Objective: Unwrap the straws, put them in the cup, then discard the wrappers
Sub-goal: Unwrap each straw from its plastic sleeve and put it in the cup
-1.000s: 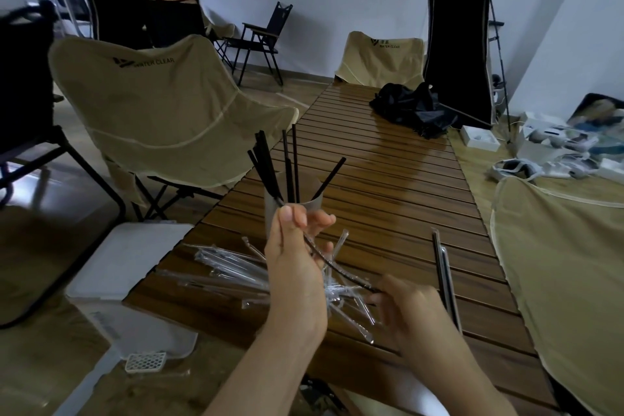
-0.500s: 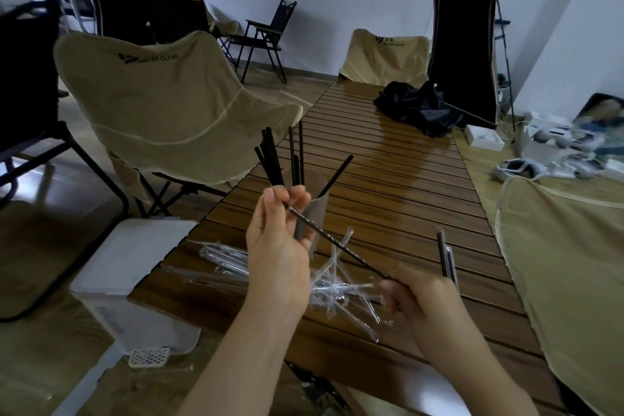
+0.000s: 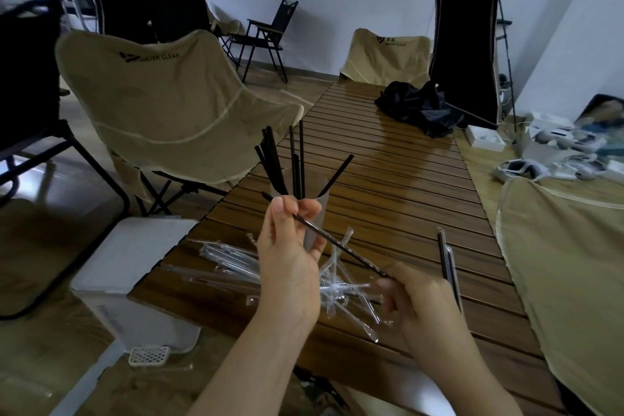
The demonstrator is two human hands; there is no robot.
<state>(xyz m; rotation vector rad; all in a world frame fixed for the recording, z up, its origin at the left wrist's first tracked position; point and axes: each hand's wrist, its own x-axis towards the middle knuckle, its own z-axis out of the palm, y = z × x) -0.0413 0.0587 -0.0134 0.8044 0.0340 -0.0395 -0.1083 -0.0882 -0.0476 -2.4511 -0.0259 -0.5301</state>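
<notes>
A black straw in its clear wrapper (image 3: 339, 245) slants between my hands above the wooden table (image 3: 398, 199). My left hand (image 3: 290, 246) pinches its upper end with raised fingertips. My right hand (image 3: 417, 297) grips the lower end. Behind my left hand stands a grey cup (image 3: 317, 209) holding several black straws (image 3: 297, 162). A heap of empty clear wrappers (image 3: 337, 284) lies on the table under my hands. One wrapped straw (image 3: 447, 263) lies on the table to the right.
A white bin (image 3: 135, 273) stands on the floor by the table's left corner. Beige folding chairs stand at the left (image 3: 162, 101), far end (image 3: 388, 57) and right (image 3: 570, 263). A black bag (image 3: 418, 108) lies on the far table.
Both hands have lifted the wrapped straw off the wrapper heap and hold it higher, close in front of the cup. My left fingers have slid to its upper tip.
</notes>
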